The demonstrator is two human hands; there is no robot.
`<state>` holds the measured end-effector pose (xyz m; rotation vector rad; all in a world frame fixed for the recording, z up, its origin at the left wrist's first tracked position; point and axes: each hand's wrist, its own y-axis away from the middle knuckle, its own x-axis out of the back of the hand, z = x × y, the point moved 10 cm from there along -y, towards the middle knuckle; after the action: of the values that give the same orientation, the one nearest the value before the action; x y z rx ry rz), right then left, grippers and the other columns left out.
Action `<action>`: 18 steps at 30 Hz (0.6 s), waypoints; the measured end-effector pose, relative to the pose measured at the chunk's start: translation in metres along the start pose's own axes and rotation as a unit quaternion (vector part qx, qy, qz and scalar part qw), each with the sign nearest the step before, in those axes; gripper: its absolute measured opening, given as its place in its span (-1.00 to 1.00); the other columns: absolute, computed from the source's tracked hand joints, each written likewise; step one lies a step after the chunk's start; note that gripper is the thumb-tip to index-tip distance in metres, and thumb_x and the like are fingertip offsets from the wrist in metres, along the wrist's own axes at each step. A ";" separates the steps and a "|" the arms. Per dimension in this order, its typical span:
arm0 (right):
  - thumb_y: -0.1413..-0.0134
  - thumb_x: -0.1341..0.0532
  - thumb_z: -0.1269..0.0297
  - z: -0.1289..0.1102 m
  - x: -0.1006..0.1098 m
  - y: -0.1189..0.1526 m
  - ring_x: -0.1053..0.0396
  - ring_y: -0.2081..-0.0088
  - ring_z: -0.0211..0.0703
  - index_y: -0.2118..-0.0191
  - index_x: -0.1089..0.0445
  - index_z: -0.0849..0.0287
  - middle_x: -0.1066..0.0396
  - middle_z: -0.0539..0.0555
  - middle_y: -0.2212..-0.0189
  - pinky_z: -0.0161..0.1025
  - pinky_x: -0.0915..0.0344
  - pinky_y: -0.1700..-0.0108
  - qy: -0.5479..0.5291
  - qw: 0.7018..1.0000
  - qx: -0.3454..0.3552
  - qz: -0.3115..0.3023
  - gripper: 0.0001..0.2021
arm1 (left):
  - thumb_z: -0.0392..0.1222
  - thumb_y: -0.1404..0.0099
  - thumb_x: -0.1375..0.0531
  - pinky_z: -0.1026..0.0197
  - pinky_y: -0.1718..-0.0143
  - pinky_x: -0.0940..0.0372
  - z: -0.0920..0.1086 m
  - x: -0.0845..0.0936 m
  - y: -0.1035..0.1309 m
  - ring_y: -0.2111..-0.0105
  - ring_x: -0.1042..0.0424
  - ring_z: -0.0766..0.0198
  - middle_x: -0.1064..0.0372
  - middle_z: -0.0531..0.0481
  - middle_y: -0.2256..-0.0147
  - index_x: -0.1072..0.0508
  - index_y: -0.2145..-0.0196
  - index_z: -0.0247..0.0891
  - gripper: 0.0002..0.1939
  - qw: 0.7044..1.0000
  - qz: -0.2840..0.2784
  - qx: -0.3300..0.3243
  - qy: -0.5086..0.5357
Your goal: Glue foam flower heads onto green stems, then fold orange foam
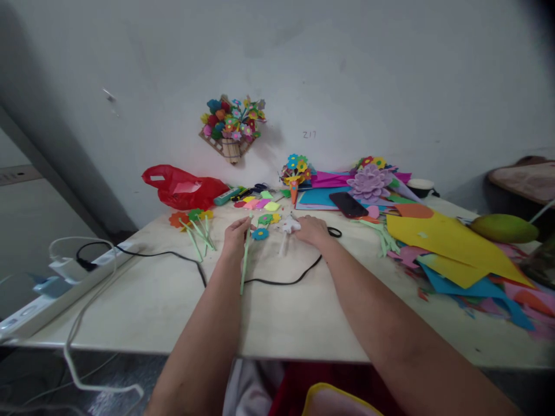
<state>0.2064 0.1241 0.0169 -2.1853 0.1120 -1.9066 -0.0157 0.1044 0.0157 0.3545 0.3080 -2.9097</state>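
Pinched upright in my left hand (236, 236) is a thin light-green paper strip (245, 263). My right hand (313, 230) has its fingers closed at the side of a whitish, lumpy object (289, 224) with a short pale stick below it; blur hides its exact kind. Between my hands lie paper flowers, a blue one (261, 234) and a green one (265, 219). Left of my left hand, several flowers on green stems (200, 234) rest on the table. A black loop (335, 232) lies just right of my right hand.
A black cord (281, 282) crosses the table from a white power strip (73, 283). A red plastic bag (182, 188) sits back left. At the right are a phone (348, 204), coloured sheets (455, 237), scraps and a green mango-like fruit (503, 228). A flower decoration (234, 127) hangs on the wall.
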 end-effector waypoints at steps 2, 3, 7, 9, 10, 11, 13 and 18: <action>0.03 -0.05 0.11 -0.002 0.011 0.002 -0.24 0.09 0.10 0.07 -0.35 0.16 -0.31 0.24 0.10 -0.10 -0.17 0.18 0.012 0.999 -0.009 0.037 -0.59 | -0.06 0.17 -0.31 0.32 0.67 0.11 0.000 0.000 0.000 0.72 -0.08 0.48 -0.34 0.06 0.63 -0.44 0.41 -0.36 -0.62 1.000 0.002 0.003 0.002; 0.03 -0.05 0.12 -0.003 0.019 0.004 -0.22 0.08 0.11 0.08 -0.36 0.18 -0.30 0.26 0.10 -0.09 -0.15 0.16 0.018 0.998 -0.013 0.062 -0.59 | -0.06 0.18 -0.31 0.32 0.67 0.11 -0.001 0.000 0.000 0.72 -0.09 0.48 -0.34 0.06 0.64 -0.44 0.41 -0.36 -0.62 1.000 0.003 0.004 0.004; 0.01 -0.05 0.19 -0.030 0.040 0.009 -0.15 0.04 0.07 0.11 -0.39 0.23 -0.31 0.24 0.10 -0.05 -0.04 0.04 0.018 0.989 0.066 0.135 -0.63 | -0.06 0.18 -0.31 0.32 0.67 0.10 0.000 0.001 0.000 0.72 -0.09 0.48 -0.33 0.07 0.64 -0.44 0.42 -0.36 -0.64 1.000 0.005 0.005 0.005; 0.01 -0.07 0.25 -0.053 0.037 0.012 -0.15 0.04 0.01 0.14 -0.42 0.16 -0.34 0.15 0.09 -0.07 0.01 -0.01 -0.005 0.981 0.152 0.124 -0.68 | -0.07 0.18 -0.31 0.32 0.67 0.12 0.000 0.001 0.001 0.72 -0.08 0.48 -0.33 0.07 0.65 -0.44 0.42 -0.36 -0.64 1.000 0.006 0.006 0.004; 0.02 -0.07 0.28 -0.065 0.034 0.015 -0.16 0.04 -0.02 0.17 -0.44 0.13 -0.34 0.11 0.07 -0.08 0.03 -0.03 -0.017 0.975 0.193 0.110 -0.70 | -0.07 0.18 -0.31 0.32 0.68 0.12 0.000 0.001 0.001 0.72 -0.08 0.48 -0.33 0.07 0.65 -0.44 0.42 -0.35 -0.64 1.000 0.005 0.006 0.005; 0.02 -0.07 0.30 -0.075 0.030 0.017 -0.15 0.02 -0.04 0.22 -0.46 0.10 -0.33 0.07 0.05 -0.10 0.04 -0.04 -0.028 0.969 0.228 0.094 -0.73 | -0.07 0.18 -0.31 0.32 0.68 0.12 0.001 0.000 0.002 0.72 -0.08 0.48 -0.33 0.08 0.65 -0.44 0.42 -0.35 -0.64 1.000 0.005 0.004 0.007; 0.02 -0.07 0.34 -0.092 0.022 0.023 -0.13 -0.02 -0.06 0.28 -0.48 0.07 -0.31 0.01 0.00 -0.11 0.06 -0.06 -0.039 0.957 0.279 0.067 -0.74 | -0.07 0.19 -0.31 0.33 0.67 0.09 0.003 0.000 0.003 0.72 -0.10 0.48 -0.32 0.08 0.65 -0.44 0.43 -0.35 -0.64 1.000 0.006 0.001 0.010; 0.00 -0.07 0.35 -0.116 0.003 0.032 -0.09 -0.08 -0.05 0.24 -0.47 0.03 -0.28 -0.02 -0.03 -0.08 0.07 -0.08 -0.033 0.939 0.342 0.018 -0.74 | -0.06 0.20 -0.32 0.33 0.67 0.10 0.004 -0.002 0.005 0.73 -0.09 0.49 -0.31 0.08 0.66 -0.43 0.46 -0.34 -0.65 1.000 0.010 0.004 0.014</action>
<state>0.0956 0.0771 0.0265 -1.7407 -0.4529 -1.5283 -0.0135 0.0991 0.0186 0.3972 0.2947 -2.8900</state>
